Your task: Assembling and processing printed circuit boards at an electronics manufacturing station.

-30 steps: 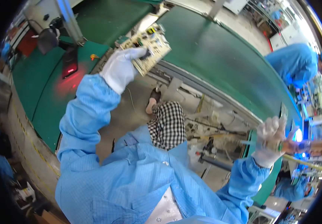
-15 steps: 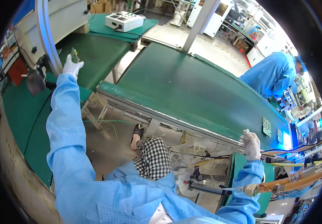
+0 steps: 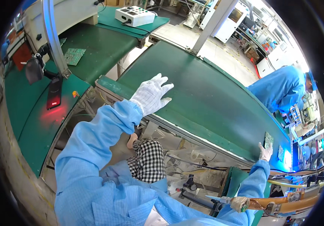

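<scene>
My left hand, in a white glove, hovers over the near edge of the green conveyor belt with fingers spread and nothing in them. At the belt's far right end, my gloved right hand has its thumb and fingers about the near end of a green circuit board; the contact is small and partly hidden. A second circuit board lies just right of it in blue light. Another circuit board rests flat on the left green belt, away from my left hand.
A metal post rises beside the left belt. A black device glows red on the green mat, under a dark stand-mounted unit. A white control box stands behind. A co-worker in blue leans at the right. Orange hoses cross low right.
My left hand has let go of the circuit board on the left belt and come right, over the middle belt. My right hand has reached forward to the board there. The view has shifted slightly.
</scene>
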Demonstrator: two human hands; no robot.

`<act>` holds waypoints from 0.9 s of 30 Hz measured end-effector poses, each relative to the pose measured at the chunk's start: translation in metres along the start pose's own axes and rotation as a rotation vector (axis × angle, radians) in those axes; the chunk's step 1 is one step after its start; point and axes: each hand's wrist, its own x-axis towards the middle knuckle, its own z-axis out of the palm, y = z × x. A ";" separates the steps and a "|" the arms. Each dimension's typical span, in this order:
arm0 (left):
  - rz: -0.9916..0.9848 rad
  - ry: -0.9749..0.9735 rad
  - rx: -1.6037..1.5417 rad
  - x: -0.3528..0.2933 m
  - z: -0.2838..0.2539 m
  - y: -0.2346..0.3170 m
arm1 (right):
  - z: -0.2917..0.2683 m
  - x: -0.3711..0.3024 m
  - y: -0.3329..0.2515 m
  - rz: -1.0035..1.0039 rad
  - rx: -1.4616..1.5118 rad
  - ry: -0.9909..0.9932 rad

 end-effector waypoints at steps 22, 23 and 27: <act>-0.105 0.008 0.085 -0.003 0.004 0.007 | 0.017 0.011 -0.009 0.009 0.069 0.332; -0.105 0.013 0.075 -0.004 0.004 0.007 | 0.015 0.009 -0.016 -0.098 -0.006 0.364; -0.105 0.003 0.094 -0.004 0.003 0.007 | -0.006 -0.010 -0.057 -0.500 -0.127 0.512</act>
